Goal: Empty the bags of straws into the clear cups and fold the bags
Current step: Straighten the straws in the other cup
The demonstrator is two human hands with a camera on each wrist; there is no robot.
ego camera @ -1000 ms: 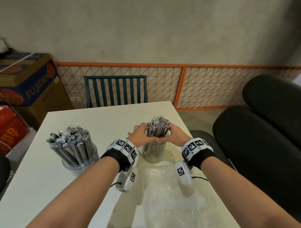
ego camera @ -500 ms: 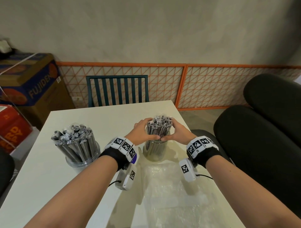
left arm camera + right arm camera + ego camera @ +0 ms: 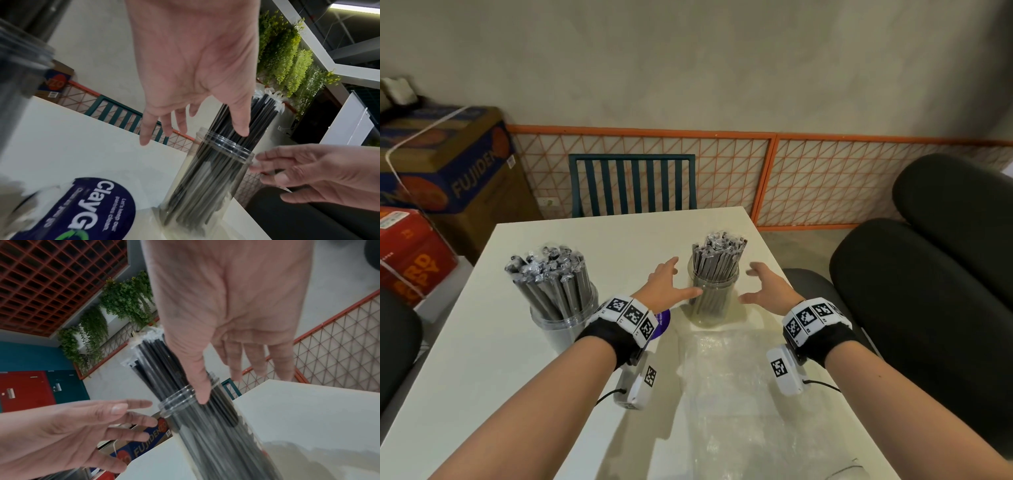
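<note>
Two clear cups stand on the white table [image 3: 482, 377]. The right cup [image 3: 711, 301] [image 3: 207, 183] [image 3: 207, 430] holds an upright bundle of wrapped black straws [image 3: 719, 255]. The left cup [image 3: 561, 325] holds a wider, fanned bundle [image 3: 548, 270]. My left hand [image 3: 666, 282] [image 3: 193, 73] is open just left of the right cup, fingers spread, the thumb close to the cup wall. My right hand [image 3: 767, 287] [image 3: 228, 308] is open just right of it, apart from the cup. An empty clear bag [image 3: 736, 397] lies flat on the table between my forearms.
A purple round label [image 3: 662, 322] [image 3: 86, 209] lies by my left wrist. A teal chair [image 3: 631, 185] stands behind the table, cardboard boxes [image 3: 445, 161] at the left, black padded seats [image 3: 928, 291] at the right. The right cup is near the table's right edge.
Both hands were gripping the top of the straw bundle in the right cup; they have let go and moved apart and down to either side of the cup, fingers spread.
</note>
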